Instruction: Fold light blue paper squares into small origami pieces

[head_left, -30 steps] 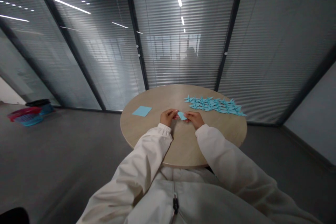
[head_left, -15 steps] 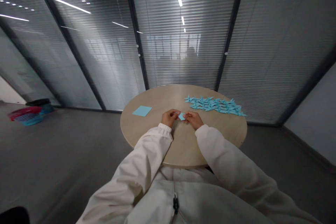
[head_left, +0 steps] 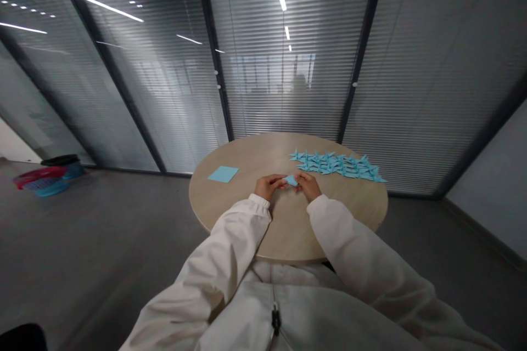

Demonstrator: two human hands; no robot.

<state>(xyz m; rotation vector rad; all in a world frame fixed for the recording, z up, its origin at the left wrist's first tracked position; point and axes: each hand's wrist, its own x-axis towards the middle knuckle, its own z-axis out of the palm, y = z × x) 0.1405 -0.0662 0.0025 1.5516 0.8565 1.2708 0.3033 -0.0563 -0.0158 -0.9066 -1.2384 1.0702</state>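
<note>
A small folded piece of light-blue paper [head_left: 291, 180] is held between my two hands, just above the middle of the table. My left hand [head_left: 269, 186] pinches its left side with thumb and fingers. On the paper's right side, my right hand [head_left: 308, 185] grips it the same way, covering part of it. Rows of folded blue paper cranes [head_left: 335, 165] stand close together beyond my right hand. To the left of my left hand lies blue square paper [head_left: 223, 174], flat; whether it is one sheet or a stack I cannot tell.
The round wooden table [head_left: 288, 230] stands against a glass partition with blinds [head_left: 284, 104]. On the floor at far left are a blue basket with a red rim [head_left: 45, 181] and a dark-lined bin [head_left: 68, 163]. A dark rounded object [head_left: 24, 337] shows at bottom left.
The folded paper has shifted slightly right and now looks flatter and tilted, less diamond-like. Both hands have turned a little around it and keep hold. The cranes and square paper have stayed put.
</note>
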